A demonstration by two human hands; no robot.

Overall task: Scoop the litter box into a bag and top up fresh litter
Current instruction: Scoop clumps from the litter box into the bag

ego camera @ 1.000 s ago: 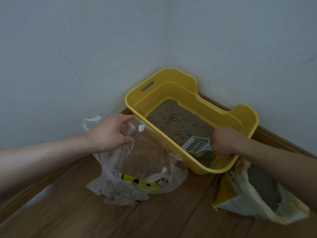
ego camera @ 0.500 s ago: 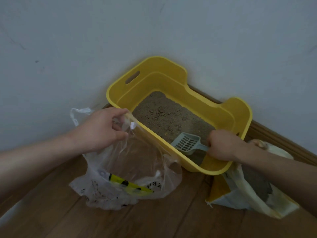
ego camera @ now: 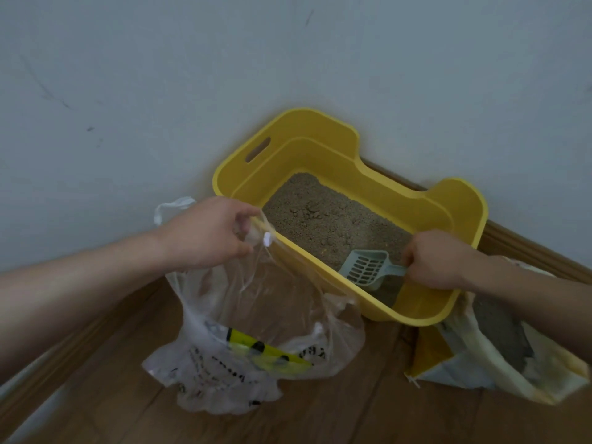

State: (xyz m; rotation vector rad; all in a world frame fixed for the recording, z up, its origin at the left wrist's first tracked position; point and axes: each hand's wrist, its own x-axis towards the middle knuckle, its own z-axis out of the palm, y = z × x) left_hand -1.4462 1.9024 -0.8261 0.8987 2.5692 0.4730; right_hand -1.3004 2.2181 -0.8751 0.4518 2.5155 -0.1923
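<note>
The left hand (ego camera: 208,233) pinches the rim of the thin clear plastic bag with black print and a yellow stripe (ego camera: 256,315), fingers curled on the film, and lifts that edge against the near-left rim of the yellow plastic litter box (ego camera: 416,315), which sits in the wall corner at about 1 o'clock in the view. The right hand (ego camera: 439,261) is fisted round the handle of the pale blue-grey slotted plastic scoop (ego camera: 366,269). The scoop's head lies inside the box at its near-right corner, over the grey-brown litter (ego camera: 320,219), with no clump visible in it.

Only one point of the bag's mouth is held; the rest sags toward 6 o'clock, so a load carried over the rim could land on the brown wooden floor (ego camera: 352,411) or drop between box and bag. The film looks flimsy, and a heavy dump might pull it from the pinch. Loose grains would probably sift through the slots on the way across. The open white-and-yellow sack of fresh litter (ego camera: 464,373) slumps at 4 o'clock, just under the right forearm, where a careless elbow could tip it.

The bag's black lettering is crumpled and cannot be read, and no writing is legible on the sack.
</note>
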